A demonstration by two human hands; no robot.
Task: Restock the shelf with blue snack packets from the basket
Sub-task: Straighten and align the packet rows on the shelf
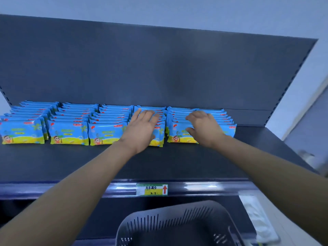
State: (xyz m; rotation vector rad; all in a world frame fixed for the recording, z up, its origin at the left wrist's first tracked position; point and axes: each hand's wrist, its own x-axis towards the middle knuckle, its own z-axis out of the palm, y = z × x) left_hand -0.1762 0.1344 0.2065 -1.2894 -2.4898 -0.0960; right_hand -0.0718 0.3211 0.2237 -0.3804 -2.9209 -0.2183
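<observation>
Several rows of blue snack packets (69, 132) stand upright side by side on the dark shelf (124, 162), reaching back to the rear panel. My left hand (142, 128) lies flat with spread fingers on top of the fourth row from the left (150, 108). My right hand (204, 127) rests on the tops of the rightmost row (181, 135), fingers loosely bent over the packets. The dark slotted basket (177, 222) sits below the shelf edge at the bottom of the view; what it contains is hidden in its dark inside.
A yellow-green price label (152, 189) with a red arrow sits on the shelf's front rail. Bare shelf lies in front of the rows and to the right of the last row. A white packaged item (257, 217) lies at lower right.
</observation>
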